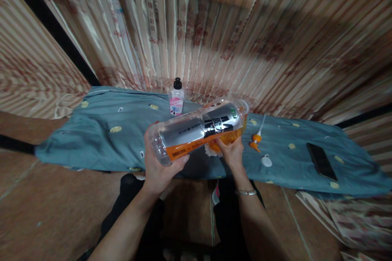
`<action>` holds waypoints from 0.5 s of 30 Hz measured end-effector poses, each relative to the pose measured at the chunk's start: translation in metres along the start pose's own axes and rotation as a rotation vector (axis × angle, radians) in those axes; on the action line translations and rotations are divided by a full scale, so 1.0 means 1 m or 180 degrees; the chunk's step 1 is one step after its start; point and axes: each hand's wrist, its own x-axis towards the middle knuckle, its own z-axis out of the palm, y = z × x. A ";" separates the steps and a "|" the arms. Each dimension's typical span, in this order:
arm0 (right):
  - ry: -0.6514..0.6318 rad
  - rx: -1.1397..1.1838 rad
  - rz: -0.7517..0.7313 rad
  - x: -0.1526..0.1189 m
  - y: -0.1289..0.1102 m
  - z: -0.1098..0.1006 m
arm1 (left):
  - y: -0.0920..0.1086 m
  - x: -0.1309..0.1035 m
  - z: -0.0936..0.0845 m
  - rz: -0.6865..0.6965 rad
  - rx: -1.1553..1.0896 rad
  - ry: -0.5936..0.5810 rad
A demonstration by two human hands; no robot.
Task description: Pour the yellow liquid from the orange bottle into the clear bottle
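My left hand (pixel 161 169) is wrapped round the base end of a large clear plastic bottle (pixel 199 130) with a silver and orange label. The bottle is tilted nearly level, its neck to the right. Below that end, my right hand (pixel 232 153) grips an orange bottle (pixel 231 135), partly hidden behind the large one. Whether the two bottles touch, I cannot tell. Something white and ragged-edged (pixel 212 151) lies by my right fingers. To the right rest an orange pump top (pixel 255 140) with its tube and a round white cap (pixel 266 160).
A small clear bottle (pixel 177 100) with a black cap and pink label stands at the back of the blue-green cloth (pixel 116 147). A dark phone (pixel 321 162) lies on the right. Striped curtains (pixel 196 28) hang close behind, and black poles (pixel 55 28) flank the surface.
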 end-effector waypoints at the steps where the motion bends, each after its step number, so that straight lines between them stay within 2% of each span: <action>1: 0.0010 -0.0030 -0.0005 0.000 0.000 0.000 | 0.000 0.000 0.000 -0.0005 0.0009 -0.0007; 15: 0.0045 -0.0147 -0.0034 -0.001 -0.005 -0.003 | -0.004 -0.001 -0.001 -0.0053 0.0015 -0.0033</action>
